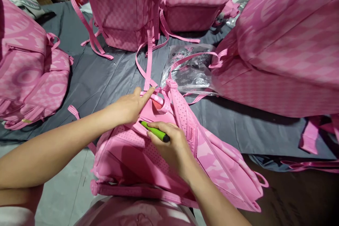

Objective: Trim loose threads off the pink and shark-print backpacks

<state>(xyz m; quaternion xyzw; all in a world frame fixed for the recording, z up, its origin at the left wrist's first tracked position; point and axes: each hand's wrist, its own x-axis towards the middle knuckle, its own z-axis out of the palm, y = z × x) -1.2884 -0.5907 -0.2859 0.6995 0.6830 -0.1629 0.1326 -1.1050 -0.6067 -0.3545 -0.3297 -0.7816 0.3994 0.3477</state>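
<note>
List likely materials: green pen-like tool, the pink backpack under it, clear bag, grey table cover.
Green pen-like tool: probably hard plastic; smooth, faint sheen.
Pink backpack: synthetic leather or coated fabric, can't tell which; satin look, seams, dotted panels.
Clear bag: thin plastic film; see-through, crinkled, glinting.
Grey table cover: likely thin synthetic fabric; low sheen, soft creases.

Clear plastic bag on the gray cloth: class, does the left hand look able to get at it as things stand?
Probably yes: the left hand rests on the near backpack, and the clear plastic bag lies beyond, mostly exposed, though a pink strap crosses it.
</note>
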